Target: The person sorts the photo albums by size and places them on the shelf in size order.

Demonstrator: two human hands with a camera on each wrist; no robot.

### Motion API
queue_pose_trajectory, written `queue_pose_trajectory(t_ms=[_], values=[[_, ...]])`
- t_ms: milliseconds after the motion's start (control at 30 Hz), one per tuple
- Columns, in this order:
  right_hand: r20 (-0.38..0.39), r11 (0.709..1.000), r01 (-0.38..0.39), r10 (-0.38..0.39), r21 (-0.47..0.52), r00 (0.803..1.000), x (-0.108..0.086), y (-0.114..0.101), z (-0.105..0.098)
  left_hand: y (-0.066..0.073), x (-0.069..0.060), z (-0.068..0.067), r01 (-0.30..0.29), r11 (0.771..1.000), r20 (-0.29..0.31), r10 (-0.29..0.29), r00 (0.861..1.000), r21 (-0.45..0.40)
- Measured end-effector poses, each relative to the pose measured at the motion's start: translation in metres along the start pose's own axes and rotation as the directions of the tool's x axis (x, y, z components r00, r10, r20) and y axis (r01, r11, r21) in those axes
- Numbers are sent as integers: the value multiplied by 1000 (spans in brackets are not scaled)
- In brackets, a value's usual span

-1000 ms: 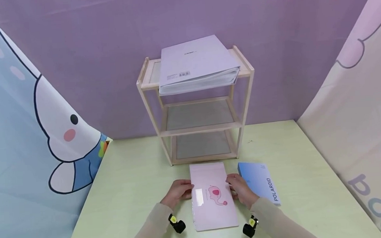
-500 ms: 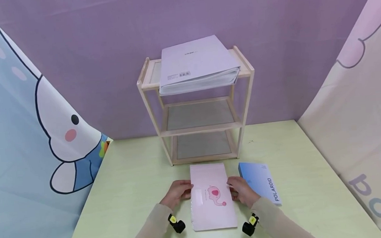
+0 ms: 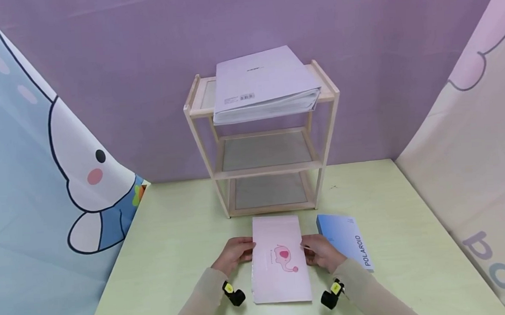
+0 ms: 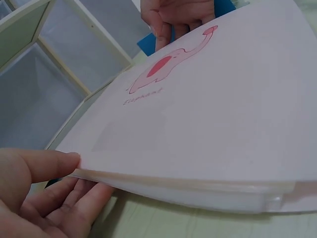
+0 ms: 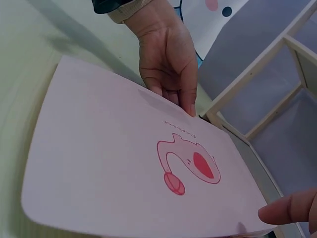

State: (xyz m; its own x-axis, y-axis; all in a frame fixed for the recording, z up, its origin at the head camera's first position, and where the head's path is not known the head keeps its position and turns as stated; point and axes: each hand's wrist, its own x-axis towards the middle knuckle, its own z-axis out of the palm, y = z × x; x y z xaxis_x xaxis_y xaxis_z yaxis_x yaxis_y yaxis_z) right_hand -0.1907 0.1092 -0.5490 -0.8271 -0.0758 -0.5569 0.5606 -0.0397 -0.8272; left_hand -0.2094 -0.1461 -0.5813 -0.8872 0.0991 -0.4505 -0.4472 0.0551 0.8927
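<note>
A pale pink book [image 3: 280,282] with a pink elephant drawing on its cover lies between both hands in the head view, long side toward the camera. My left hand [image 3: 235,254] pinches its left edge. In the left wrist view, the thumb of the left hand [image 4: 39,193] is on the cover and its fingers are underneath, with page edges showing between the covers. My right hand [image 3: 321,252] holds the opposite edge; its thumb [image 5: 290,210] lies on the cover in the right wrist view, its other fingers hidden. A blue POLAROID box [image 3: 347,240] lies close beside the right hand.
Behind the book stands a pale wooden shelf rack [image 3: 266,171] with three tiers. A thick lilac binder [image 3: 265,83] lies on the top tier, overhanging its front. The light green table [image 3: 168,276] meets printed curtains [image 3: 96,208] left and right.
The book's near end has shifted slightly left and away from the camera, and the bright glare on its cover has faded. Both hands keep hold of its edges, nearly still.
</note>
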Motion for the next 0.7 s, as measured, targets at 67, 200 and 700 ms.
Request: queue_pose_trajectory(t_ms=[67, 200, 700], values=[[0, 1000, 0, 0, 8, 1000, 1, 0, 0, 0, 0, 0, 4, 1000, -4, -4, 1000, -1], [13, 1000, 21, -22, 17, 1000, 0, 1, 1, 1, -2, 0, 8, 1000, -4, -8, 1000, 10], [25, 988, 17, -21, 153, 999, -1, 10, 5, 7, -10, -10, 53, 997, 37, -51, 998, -48]])
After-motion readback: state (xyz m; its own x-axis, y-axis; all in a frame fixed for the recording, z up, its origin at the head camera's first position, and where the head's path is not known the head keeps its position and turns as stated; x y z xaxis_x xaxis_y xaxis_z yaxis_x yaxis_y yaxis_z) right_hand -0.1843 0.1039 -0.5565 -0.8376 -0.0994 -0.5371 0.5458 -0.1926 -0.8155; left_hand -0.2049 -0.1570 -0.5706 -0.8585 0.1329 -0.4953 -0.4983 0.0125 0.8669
